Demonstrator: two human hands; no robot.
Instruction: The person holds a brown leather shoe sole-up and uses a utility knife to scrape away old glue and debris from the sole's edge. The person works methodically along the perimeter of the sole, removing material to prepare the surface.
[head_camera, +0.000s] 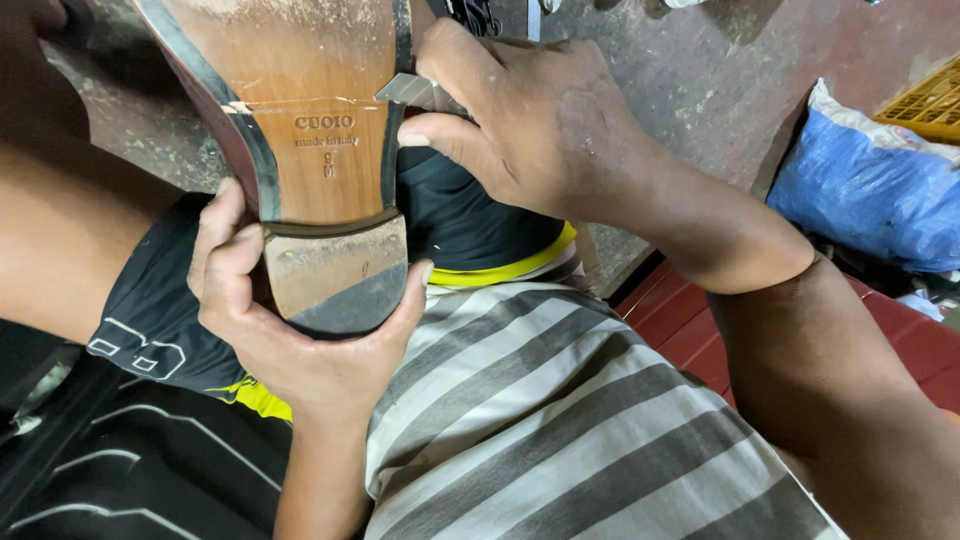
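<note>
Shoe (320, 150) (sole up) gripped by left hand (300, 340); right hand (540, 130) holds blade (410, 92).

Bare floor (700, 90) right; blue sack (870, 190) beyond.

I'm in a shoe-repair workshop: a leather-soled brown shoe (320, 130) lies sole-up across my lap over stained, gritty concrete floor (700, 70). At two o'clock sit a stuffed blue plastic sack (870, 190) and a yellow plastic crate (930, 105).

Tan leather sole (325, 110), smooth but scuffed; worn matt rubber heel (340, 280) cupped in the left hand (300, 330); dull metal blade (415, 92) under the right hand (530, 120); rough stained concrete floor (700, 70) beyond
</note>
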